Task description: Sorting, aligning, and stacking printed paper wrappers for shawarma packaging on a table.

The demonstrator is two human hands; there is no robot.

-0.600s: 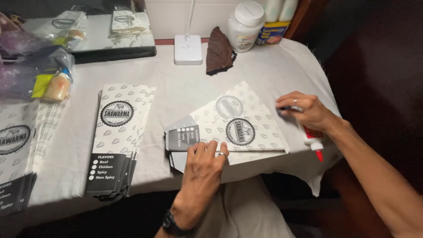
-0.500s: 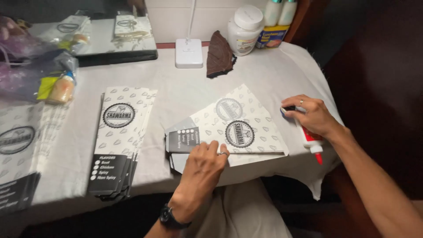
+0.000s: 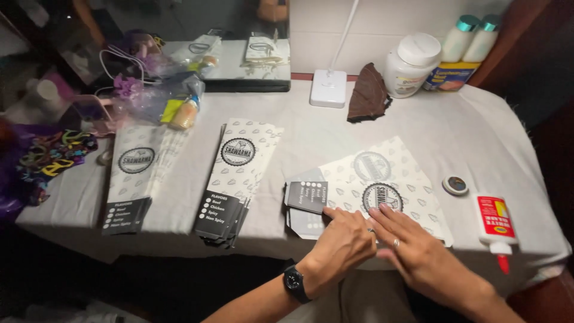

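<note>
A flat printed paper sleeve (image 3: 382, 185), white with a grey end and round emblems, lies near the table's front edge. My left hand (image 3: 344, 242), with a black watch on the wrist, presses fingertips on its lower edge. My right hand (image 3: 412, 245), wearing a ring, rests flat beside it on the same sleeve. A white glue bottle with a red cap (image 3: 495, 224) lies on the cloth to the right, apart from both hands. A small round tin (image 3: 455, 185) sits just left of the bottle.
Two stacks of folded sleeves (image 3: 236, 179) (image 3: 133, 179) lie to the left on the white tablecloth (image 3: 478, 131). At the back stand a white lamp base (image 3: 328, 88), a brown cloth (image 3: 368, 93), a white jar (image 3: 411, 64) and bottles (image 3: 463, 39). Bags and clutter fill the far left.
My right hand has let go of the glue bottle and moved left onto the sleeve beside my left hand. The bottle now lies on the table.
</note>
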